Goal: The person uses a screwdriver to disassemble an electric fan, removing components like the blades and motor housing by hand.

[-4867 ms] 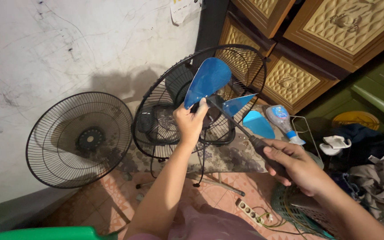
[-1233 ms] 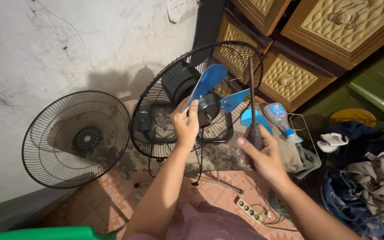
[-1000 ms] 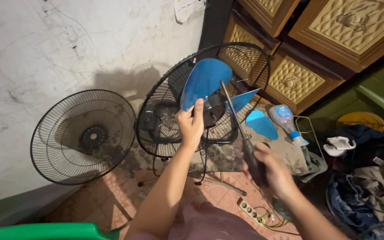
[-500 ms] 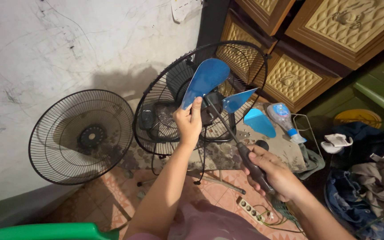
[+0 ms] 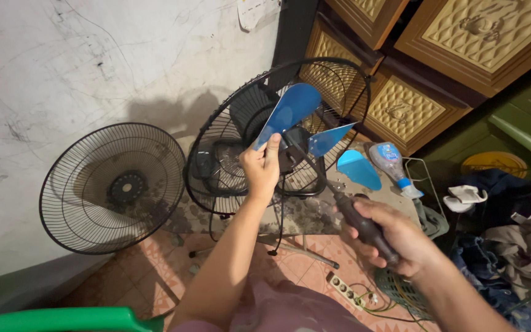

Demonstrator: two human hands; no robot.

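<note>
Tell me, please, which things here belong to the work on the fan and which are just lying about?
In use:
- left hand gripping the blue blade
- right hand holding the screwdriver, tip at the hub
- rear grille behind the blades

Lying about:
- loose grille against the wall
- spray bottle
- power strip
- clothes
- green chair

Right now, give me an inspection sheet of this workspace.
Surface: patterned tile floor, gritty near the wall.
Job's things: blue fan blade in the rear guard; screwdriver tip at the hub.
Clutter: detached front guard against the wall, spray bottle, clothes pile.
Hands: left hand fingers pinch the blade; right hand grips the screwdriver.
Cables: power strip with tangled wires.
Surroundings: cracked white wall, carved wooden cabinets.
</note>
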